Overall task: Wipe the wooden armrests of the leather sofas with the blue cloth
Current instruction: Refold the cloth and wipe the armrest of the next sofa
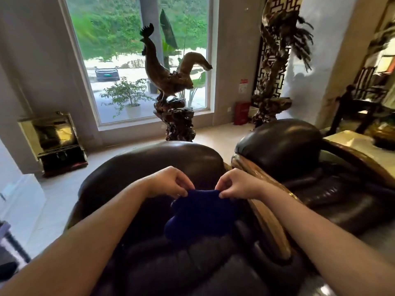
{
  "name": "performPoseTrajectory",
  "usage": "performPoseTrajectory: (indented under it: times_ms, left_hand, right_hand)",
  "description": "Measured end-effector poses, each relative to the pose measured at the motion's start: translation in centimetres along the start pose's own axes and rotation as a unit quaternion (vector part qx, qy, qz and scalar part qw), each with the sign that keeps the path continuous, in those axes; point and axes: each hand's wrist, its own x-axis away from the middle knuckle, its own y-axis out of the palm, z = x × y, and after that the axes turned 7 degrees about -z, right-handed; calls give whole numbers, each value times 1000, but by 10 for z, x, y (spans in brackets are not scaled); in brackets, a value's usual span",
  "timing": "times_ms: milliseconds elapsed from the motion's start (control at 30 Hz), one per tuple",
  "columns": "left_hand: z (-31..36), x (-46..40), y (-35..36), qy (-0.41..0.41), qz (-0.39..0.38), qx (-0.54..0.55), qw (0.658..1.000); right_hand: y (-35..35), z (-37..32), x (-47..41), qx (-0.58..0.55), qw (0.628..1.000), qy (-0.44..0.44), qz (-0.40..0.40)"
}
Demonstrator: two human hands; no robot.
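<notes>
Pinched at its top edge between our left hand (pixel 171 182) and right hand (pixel 235 183), the blue cloth (pixel 203 212) hangs above a dark leather sofa (pixel 171 159).

Just right of the cloth runs a wooden armrest (pixel 265 212); a rooster carving (pixel 164 69) stands by the window (pixel 119 50).

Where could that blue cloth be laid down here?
Free: the leather seat below the blue cloth, which both hands hold up, and the wooden armrest between the sofas. The floor by the rooster carving and gold box is more crowded.
</notes>
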Motion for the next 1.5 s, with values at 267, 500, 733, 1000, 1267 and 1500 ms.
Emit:
performPoseTrajectory:
  times_ms: [267,500,733,1000,1267,1500]
  left_hand:
    - [73,-126,105,0,-41,59,997]
    - [106,-234,139,-3,-43,55,998]
    - [107,-349,153,-20,-14,48,999]
    - [86,-449,205,-105,-5,88,991]
    - [39,-554,228,-176,39,99,979]
    - [-33,-618,253,-218,55,122,967]
  right_hand:
    - [-67,145,74,-17,998,56,-12]
    - [-123,243,68,-7,996,84,-27]
    - [-173,336,23,25,993,102,-51]
    - [-182,458,-21,1,985,111,-131]
    - [-184,563,-107,14,979,70,-190]
    - [-136,639,-184,22,975,60,-211]
